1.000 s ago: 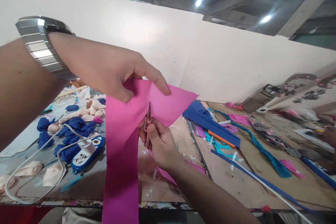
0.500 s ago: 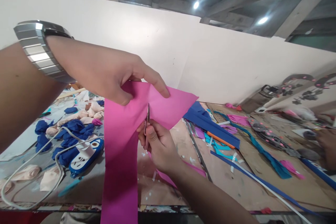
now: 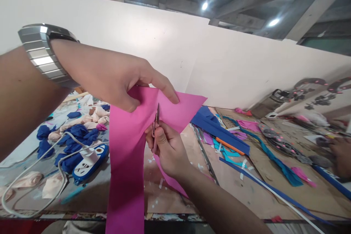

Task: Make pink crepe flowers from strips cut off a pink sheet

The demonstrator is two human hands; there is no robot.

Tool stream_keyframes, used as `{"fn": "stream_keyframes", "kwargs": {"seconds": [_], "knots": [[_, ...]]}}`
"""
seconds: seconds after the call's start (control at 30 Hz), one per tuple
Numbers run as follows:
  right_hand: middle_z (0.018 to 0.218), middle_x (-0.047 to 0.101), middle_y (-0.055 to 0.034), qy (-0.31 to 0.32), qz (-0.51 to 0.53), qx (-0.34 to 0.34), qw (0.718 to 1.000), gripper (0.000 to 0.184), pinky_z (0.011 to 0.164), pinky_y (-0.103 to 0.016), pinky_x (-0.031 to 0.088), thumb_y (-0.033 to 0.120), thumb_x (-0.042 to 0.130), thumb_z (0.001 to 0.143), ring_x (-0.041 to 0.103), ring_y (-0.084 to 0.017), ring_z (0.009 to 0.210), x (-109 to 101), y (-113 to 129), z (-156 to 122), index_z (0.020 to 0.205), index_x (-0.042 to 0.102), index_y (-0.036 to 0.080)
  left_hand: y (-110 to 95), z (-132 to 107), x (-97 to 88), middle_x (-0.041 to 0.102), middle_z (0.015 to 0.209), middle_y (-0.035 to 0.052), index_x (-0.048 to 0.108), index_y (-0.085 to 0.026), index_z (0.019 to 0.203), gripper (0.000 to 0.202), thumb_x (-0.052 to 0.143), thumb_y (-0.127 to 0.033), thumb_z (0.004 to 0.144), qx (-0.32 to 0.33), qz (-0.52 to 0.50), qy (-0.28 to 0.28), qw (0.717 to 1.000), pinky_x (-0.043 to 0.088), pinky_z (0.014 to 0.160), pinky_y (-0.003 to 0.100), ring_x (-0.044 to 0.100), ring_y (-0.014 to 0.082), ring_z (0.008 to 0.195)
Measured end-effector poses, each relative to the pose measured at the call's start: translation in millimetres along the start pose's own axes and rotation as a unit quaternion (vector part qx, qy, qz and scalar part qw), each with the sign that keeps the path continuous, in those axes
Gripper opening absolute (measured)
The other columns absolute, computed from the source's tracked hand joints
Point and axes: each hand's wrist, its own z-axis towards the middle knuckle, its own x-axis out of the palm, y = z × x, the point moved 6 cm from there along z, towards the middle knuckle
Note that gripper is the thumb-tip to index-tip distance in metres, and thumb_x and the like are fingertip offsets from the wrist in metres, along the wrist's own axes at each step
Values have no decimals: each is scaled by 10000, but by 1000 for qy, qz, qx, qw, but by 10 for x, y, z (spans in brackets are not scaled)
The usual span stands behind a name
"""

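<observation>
My left hand (image 3: 123, 76), with a metal watch (image 3: 45, 55) on its wrist, grips the top edge of a pink fabric piece (image 3: 126, 146). Its thumb and index finger lie on the near side; the other fingers are hidden behind the cloth. The fabric hangs down past the table's front edge, and a pointed flap spreads to the right. Just below, my right hand (image 3: 170, 150) is closed around small scissors (image 3: 157, 124). Their blades point upward into the fabric, at the top of a cut between the hanging strip and the flap.
On the left lie a blue-and-white power strip (image 3: 90, 164) with a white cable and crumpled blue cloth (image 3: 79, 135). Blue fabric (image 3: 222, 131) and an orange-handled tool (image 3: 230, 146) lie to the right. Another person's hand (image 3: 341, 153) shows at the far right. A white partition (image 3: 233, 69) stands behind.
The scissors and my right hand have moved slightly up and to the right, with the blade tips higher in the fabric. My left hand keeps its grip, shifted very slightly.
</observation>
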Motion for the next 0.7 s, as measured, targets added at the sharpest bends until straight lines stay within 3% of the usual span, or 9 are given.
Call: {"fn": "stream_keyframes", "kwargs": {"seconds": [0.17,0.3,0.53,0.63,0.7], "knots": [[646,496,41,11,0,8,1000,431,486,-215,277,586,527,977,363,-73,517,0,3,-11,1009,658,177,10,0,-10,500,626,-76,479,-183,1444,616,553,-246,836,21,19,-7,1000,431,631,189,483,70,564],[637,495,44,2,-5,-1,1000,426,486,-219,291,594,530,970,371,-77,511,-1,18,-1,963,636,182,-20,-2,-5,522,651,-71,453,-172,1465,636,535,-225,836,32,14,-4,999,461,726,221,539,102,654],[624,490,45,-8,-19,-5,1000,414,476,-223,288,591,519,975,365,-82,497,8,52,5,897,600,193,-54,-17,3,525,616,-80,431,-189,1483,635,528,-152,857,8,-33,12,999,357,560,173,433,64,510],[629,491,44,-6,-22,-13,1000,413,482,-223,294,587,518,978,376,-81,502,7,73,3,922,616,189,-68,-14,3,535,624,-76,451,-176,1469,634,542,-150,842,15,-26,12,999,386,604,181,472,74,545],[637,493,43,-2,-20,-14,1000,407,485,-223,296,580,517,981,373,-80,505,9,80,5,947,624,189,-77,-9,-26,564,663,-60,498,-158,1427,611,572,-175,821,21,1,-17,1000,424,680,198,535,101,639]]}}
